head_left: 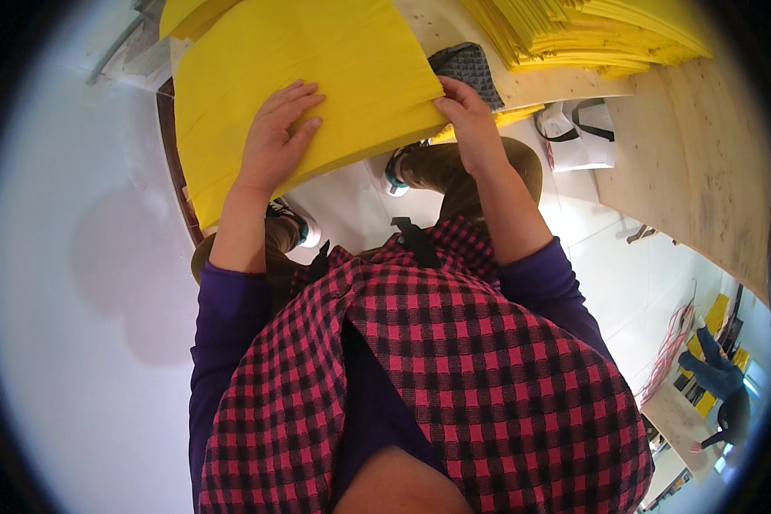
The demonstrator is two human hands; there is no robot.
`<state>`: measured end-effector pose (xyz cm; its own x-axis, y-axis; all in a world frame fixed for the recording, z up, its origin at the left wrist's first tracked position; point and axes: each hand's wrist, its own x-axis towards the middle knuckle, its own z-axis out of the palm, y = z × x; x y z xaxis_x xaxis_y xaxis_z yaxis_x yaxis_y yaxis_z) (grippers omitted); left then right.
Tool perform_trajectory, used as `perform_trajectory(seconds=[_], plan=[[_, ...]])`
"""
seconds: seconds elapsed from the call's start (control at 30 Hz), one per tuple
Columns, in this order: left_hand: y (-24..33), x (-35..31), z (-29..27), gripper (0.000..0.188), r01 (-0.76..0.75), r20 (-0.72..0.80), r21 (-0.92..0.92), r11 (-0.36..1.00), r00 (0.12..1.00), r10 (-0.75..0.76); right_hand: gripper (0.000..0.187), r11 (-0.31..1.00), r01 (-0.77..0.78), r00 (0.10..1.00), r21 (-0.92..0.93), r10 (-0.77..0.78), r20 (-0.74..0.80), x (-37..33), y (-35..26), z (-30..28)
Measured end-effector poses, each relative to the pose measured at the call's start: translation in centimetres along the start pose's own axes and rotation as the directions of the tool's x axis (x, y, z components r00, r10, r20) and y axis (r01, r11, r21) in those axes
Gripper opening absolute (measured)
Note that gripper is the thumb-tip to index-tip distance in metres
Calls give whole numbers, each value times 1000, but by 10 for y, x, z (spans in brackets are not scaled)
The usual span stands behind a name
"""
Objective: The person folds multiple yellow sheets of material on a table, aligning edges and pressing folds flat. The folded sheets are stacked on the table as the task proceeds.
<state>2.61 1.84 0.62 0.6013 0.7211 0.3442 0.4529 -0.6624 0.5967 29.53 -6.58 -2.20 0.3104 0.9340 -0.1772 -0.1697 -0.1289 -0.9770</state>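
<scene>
A broad sheet of yellow fabric point(317, 64) lies over the tabletop in front of me, its near edge hanging at the table's front. My left hand point(280, 133) rests on the fabric with its fingers stretched out and pointing away from me. At the fabric's right edge, my right hand point(467, 120) pinches the border between thumb and fingers. Just beyond that hand lies a dark grey textured cloth point(469, 70), partly covered by the yellow fabric.
Folded yellow fabric is stacked point(574, 38) at the far right of the wooden table point(690, 146). Below the table's edge sits a white bag point(579, 146) with black handles. Another person point(721, 385) is at a separate table at the lower right, near red cables point(670, 347).
</scene>
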Motion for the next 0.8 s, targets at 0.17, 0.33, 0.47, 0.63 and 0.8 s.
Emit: perform_trajectory(seconds=[0.17, 0.33, 0.47, 0.63, 0.8], plan=[[-2, -1, 1, 29, -8, -3, 15, 1000, 1000, 8, 46, 993, 50, 999, -111, -52, -17, 3, -4, 0], [-5, 0, 2, 29, -3, -8, 0, 1000, 1000, 3, 50, 923, 150, 987, -355, -160, 0, 14, -6, -4], [-5, -1, 1, 29, -7, -5, 2, 1000, 1000, 7, 45, 730, 400, 902, -555, -419, 100, 23, -11, -8], [-2, -1, -1, 32, -1, -2, 10, 1000, 1000, 1, 28, 499, 608, 758, -618, -596, 265, 38, -20, -6], [3, -2, -5, 39, -6, 15, 4, 1000, 1000, 6, 25, 565, 643, 753, -516, -588, 296, 64, -41, 9]])
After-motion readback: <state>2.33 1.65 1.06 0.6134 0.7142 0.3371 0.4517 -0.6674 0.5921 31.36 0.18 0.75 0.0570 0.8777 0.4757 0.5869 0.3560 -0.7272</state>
